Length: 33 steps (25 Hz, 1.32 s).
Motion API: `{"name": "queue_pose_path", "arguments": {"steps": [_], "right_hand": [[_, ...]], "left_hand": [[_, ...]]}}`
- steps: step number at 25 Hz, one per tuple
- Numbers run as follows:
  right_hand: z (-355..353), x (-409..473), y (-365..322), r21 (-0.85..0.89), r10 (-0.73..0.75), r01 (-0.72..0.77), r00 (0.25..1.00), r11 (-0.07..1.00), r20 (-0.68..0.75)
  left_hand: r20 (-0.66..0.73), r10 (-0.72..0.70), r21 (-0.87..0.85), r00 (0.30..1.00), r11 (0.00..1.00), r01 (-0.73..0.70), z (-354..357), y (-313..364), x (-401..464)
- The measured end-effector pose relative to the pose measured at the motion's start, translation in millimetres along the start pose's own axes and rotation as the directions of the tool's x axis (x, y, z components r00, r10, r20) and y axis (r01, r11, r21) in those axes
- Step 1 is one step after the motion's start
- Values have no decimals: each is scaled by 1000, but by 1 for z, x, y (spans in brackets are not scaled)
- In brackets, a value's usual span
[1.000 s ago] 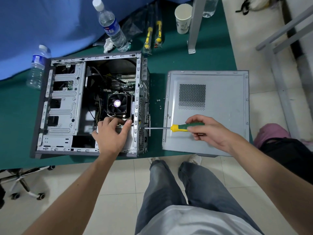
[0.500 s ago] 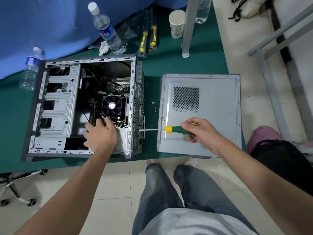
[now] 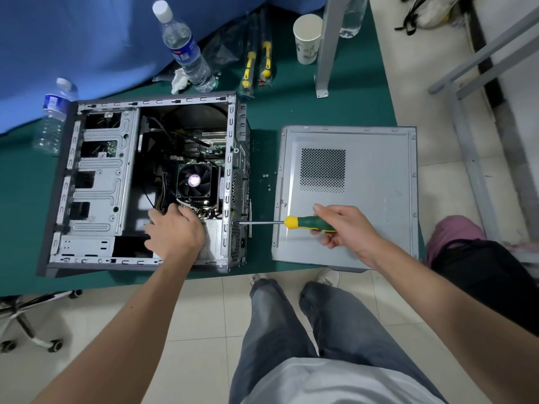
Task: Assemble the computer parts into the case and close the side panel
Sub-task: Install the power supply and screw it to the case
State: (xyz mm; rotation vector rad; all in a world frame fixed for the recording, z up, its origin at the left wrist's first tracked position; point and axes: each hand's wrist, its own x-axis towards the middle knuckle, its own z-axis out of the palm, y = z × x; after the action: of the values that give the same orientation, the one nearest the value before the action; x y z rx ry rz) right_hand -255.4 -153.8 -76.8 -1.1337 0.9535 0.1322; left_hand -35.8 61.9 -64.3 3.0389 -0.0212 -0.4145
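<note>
Shifted: my left hand (image 3: pixel 174 231) slid off the cooler fan (image 3: pixel 194 180) down onto the power supply (image 3: pixel 214 237), fingers curled among cables, inside the open case (image 3: pixel 96 182). My right hand (image 3: pixel 342 228) gripped 1 screwdriver (image 3: pixel 309 223), tip at the case's rear edge. Side panel (image 3: pixel 376 182): thin, stiff sheet metal, lying beside the case; best held by its edges.
</note>
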Motion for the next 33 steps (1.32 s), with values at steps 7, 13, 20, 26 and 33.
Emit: {"name": "queue_pose_path", "arguments": {"steps": [7,13,20,26,33], "right_hand": [[-1,2,-9,-90,48,-51,998,995,-36],[-5,0,-3,110,77,-80,997,991,29],[-4,1,-5,48,79,-79,997,996,0],[1,2,-3,-137,93,-98,995,986,-43],[-1,4,-9,-148,76,-77,997,986,-13]], "left_hand": [[-54,-2,-52,999,999,-1,3,1,-7],[-61,8,-47,998,999,-11,3,3,-7],[-61,10,-49,998,999,-13,2,3,-7],[-62,11,-46,998,999,-14,2,3,-6],[-84,17,-45,996,999,-21,2,2,-7]]}}
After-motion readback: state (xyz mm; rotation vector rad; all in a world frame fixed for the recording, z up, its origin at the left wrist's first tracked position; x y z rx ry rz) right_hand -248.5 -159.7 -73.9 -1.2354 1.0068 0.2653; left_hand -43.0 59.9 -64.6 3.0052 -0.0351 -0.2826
